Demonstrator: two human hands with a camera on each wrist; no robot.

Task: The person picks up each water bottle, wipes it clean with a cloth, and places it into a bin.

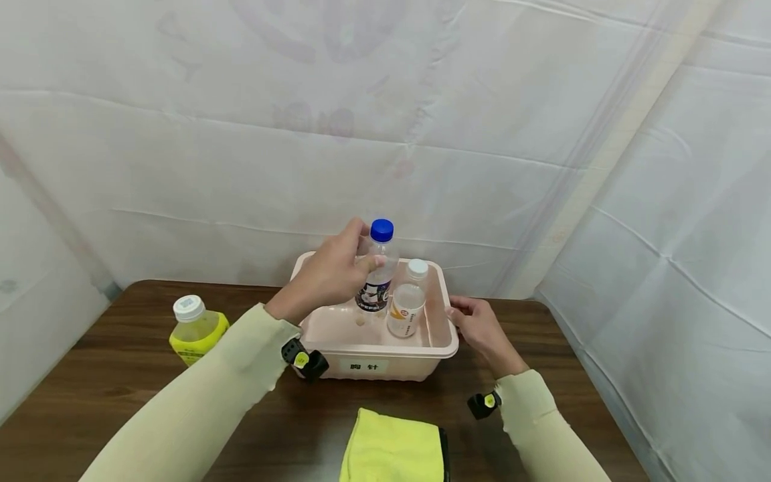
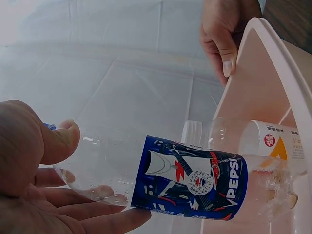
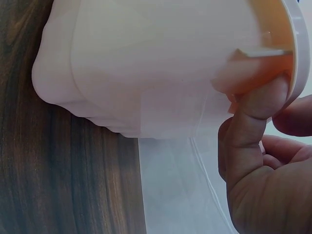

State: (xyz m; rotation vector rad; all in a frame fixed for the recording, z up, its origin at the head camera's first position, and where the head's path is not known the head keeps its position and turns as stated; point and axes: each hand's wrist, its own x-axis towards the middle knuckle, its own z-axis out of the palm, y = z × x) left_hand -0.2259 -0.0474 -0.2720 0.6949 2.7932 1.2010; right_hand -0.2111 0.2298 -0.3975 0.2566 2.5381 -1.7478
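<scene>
Nearest is the yellow cloth point(image 1: 394, 447), which looks soft and light, so it should fold or crumple easily. A bit past it, off to the left, stands a bottle of yellow stuff point(image 1: 199, 331). That one is likely heavier. The pink tub point(image 1: 415, 368) comes next. It looks stiff but may bend a little at the lip. The right hand point(image 1: 478, 328) pinches that lip on the right side, a good place to keep the tub from sliding.

Inside the tub is the clear bottle point(image 1: 375, 294) with a blue cap point(image 1: 382, 230). The left hand point(image 1: 337, 268) holds it, thumb on one side and fingers on the other, up below the cap. It looks nearly empty, so it should be light, thin and easy to squash. It has drops on it, wet inside or outside I can't tell, so it could be slippery. The top part is a good spot for a gentle hold. I can't tell if its bottom touches the tub.

The small bottle point(image 1: 406, 311) stands close on its right, so there is little room that way. The tub's sides stand all round, and the white wall point(image 1: 361, 100) is just behind. Straight up has the most room
</scene>
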